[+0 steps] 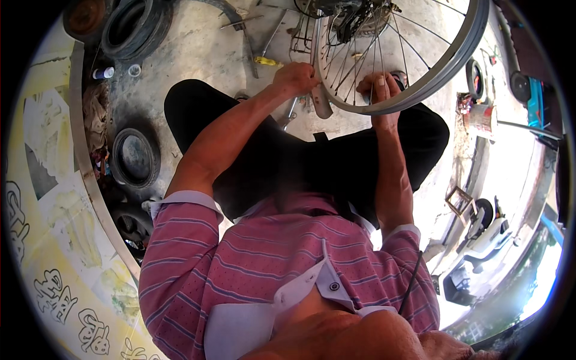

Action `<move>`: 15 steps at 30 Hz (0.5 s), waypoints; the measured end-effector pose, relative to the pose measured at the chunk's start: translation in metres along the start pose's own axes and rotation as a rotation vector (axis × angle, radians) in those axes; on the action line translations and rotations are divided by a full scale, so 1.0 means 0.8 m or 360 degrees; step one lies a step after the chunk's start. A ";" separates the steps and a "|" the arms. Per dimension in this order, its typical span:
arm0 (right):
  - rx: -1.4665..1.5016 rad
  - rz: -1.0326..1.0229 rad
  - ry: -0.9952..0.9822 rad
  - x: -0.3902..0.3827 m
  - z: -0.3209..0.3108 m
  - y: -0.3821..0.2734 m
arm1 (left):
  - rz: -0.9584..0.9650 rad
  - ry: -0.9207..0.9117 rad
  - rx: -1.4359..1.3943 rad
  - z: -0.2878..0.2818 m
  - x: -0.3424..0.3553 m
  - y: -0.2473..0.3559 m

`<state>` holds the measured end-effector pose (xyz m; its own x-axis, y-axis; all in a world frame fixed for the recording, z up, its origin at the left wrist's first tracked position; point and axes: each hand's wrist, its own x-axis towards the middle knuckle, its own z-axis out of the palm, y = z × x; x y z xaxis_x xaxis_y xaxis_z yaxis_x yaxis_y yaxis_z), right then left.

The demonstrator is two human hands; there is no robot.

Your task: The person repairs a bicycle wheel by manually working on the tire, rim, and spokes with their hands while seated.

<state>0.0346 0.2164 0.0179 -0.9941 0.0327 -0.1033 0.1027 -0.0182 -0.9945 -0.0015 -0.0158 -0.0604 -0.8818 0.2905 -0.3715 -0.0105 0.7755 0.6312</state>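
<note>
A bare bicycle wheel (462, 51) with a grey rim and thin spokes stands in front of me, with no tyre on the part that shows. My left hand (295, 80) is closed at the left edge of its rim, just above a curved metal strip (322, 105) that looks like a mudguard end. Fingers pinched together, my right hand (381, 96) is at the spokes by the rim's near side. A small teal bit (365, 97) shows beside those fingers, too small to name. Beyond the spokes are the dark chain and gear parts (354, 23).
Tyres (137, 27) are stacked at the far left, and another tyre (136, 157) lies nearer. A yellow-handled tool (267, 61) and a spanner (291, 114) lie on the concrete. To the right are a bucket (481, 120), a wooden frame (460, 201) and a parked scooter (489, 240).
</note>
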 end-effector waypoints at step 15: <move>-0.0555 0.0374 -0.0270 0.001 0.005 0.012 | -0.0004 0.0026 -0.0048 0.002 0.001 0.000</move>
<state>0.0347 0.2125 0.0083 -0.9311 -0.0969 -0.3517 0.3027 0.3331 -0.8930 -0.0010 -0.0148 -0.0620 -0.8892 0.2795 -0.3622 -0.0266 0.7587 0.6509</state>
